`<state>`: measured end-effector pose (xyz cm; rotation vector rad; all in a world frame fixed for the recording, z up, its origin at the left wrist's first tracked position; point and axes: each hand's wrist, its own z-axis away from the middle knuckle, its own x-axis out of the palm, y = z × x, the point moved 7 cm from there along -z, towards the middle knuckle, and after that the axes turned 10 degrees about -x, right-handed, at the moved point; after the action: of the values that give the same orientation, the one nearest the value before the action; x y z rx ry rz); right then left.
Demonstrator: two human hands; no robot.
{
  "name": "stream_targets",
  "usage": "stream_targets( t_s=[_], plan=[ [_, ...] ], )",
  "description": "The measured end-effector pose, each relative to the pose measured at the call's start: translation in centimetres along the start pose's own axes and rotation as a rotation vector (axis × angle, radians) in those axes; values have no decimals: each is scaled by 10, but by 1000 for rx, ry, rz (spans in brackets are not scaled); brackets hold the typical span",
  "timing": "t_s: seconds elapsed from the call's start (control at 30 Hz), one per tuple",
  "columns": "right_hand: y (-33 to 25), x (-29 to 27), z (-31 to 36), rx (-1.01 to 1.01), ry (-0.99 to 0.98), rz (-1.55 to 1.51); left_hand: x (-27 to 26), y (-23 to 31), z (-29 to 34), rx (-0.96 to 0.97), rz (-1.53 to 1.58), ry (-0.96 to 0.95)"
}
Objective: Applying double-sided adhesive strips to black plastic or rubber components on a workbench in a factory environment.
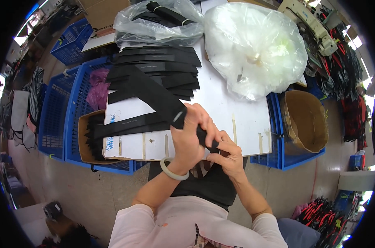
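Both hands [208, 140] | grip long black strap [154, 93] | flat, matte

I note a clear plastic bag [158, 20] of black strips at the table's far edge, a bulging white plastic bag [255, 47] just to its right. Open brown carton [305, 120] sits at the table's right, another open brown carton [85, 140] at left.
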<state>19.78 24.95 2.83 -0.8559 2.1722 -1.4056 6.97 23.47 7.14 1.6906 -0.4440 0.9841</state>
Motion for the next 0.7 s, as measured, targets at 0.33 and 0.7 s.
stream_targets(
  t_s=[0.33, 0.7],
  plan=[
    [18, -3, 15, 110, 331, -696, 12, -6, 18, 119, -91, -128],
    [4, -23, 14, 251, 288, -356, 4, -15, 20, -52, -394, -206]
  ],
)
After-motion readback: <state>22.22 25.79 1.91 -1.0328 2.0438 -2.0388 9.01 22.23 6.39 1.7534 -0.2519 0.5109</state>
